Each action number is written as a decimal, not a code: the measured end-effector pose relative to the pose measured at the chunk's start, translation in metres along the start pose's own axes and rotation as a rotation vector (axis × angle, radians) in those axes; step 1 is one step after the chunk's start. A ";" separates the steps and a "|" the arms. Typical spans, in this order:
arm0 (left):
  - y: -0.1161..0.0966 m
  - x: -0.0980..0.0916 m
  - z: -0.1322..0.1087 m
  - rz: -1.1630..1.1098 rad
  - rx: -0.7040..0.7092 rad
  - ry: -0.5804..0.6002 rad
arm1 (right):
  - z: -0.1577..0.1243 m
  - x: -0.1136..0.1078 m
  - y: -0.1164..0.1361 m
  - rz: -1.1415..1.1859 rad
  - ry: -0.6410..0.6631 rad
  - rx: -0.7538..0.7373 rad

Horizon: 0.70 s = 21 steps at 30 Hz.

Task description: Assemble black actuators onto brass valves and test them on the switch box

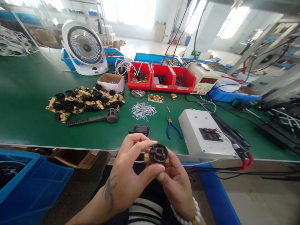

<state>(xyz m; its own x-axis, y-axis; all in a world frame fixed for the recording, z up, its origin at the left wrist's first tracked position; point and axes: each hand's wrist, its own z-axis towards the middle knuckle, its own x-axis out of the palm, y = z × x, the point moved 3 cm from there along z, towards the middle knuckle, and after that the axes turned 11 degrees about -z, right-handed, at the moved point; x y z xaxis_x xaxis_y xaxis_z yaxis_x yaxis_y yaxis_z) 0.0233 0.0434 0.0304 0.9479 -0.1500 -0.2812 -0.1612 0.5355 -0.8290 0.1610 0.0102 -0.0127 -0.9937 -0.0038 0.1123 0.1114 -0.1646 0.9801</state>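
Between my two hands, just off the front edge of the table, is a brass valve fitting with a round black cap (158, 153). My left hand (134, 165) pinches the cap with thumb and fingertips from the left. From the right and below, my right hand (175, 178) grips the same piece, its fingers partly hidden behind it. Brass shows on either side under the cap. Just beyond my left fingers sits a small black device (140, 129). Blue-handled pliers (172, 127) lie to the right, and a pile of silver wire clips (142, 111) lies farther back.
Several similar brass-and-black fittings (82, 100) are heaped at left behind a grey wrench-like tool (93, 120). A white box with switches (206, 134) stands at right. Red bins (162, 79), a power supply (206, 79) and a fan (84, 48) line the back.
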 end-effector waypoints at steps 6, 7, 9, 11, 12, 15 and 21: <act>0.000 0.000 -0.008 -0.206 -0.033 0.018 | -0.006 0.001 0.007 0.062 0.067 0.016; -0.001 0.001 -0.009 -0.229 -0.050 0.024 | -0.007 0.002 0.009 0.059 0.072 0.009; 0.000 0.004 -0.008 -0.284 -0.120 0.066 | -0.008 0.002 0.010 0.016 0.087 -0.007; 0.005 0.007 -0.008 -0.380 -0.243 0.096 | -0.002 -0.002 0.006 -0.100 0.093 -0.044; 0.008 0.008 -0.008 -0.445 -0.311 0.080 | 0.005 -0.008 0.002 -0.199 0.052 -0.071; 0.018 0.009 -0.009 -0.646 -0.465 -0.042 | 0.039 -0.037 -0.018 -0.705 -0.279 -0.092; 0.015 0.010 -0.011 -0.753 -0.472 -0.065 | 0.114 -0.071 -0.046 -1.394 -0.352 0.260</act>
<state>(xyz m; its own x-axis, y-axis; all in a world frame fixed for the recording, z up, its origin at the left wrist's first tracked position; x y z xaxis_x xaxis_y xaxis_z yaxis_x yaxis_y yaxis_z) 0.0275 0.0409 0.0096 0.8596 -0.2686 0.4348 0.4280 -0.0866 -0.8996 0.2279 0.1304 -0.0475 -0.2451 0.2486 -0.9371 -0.8809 0.3465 0.3223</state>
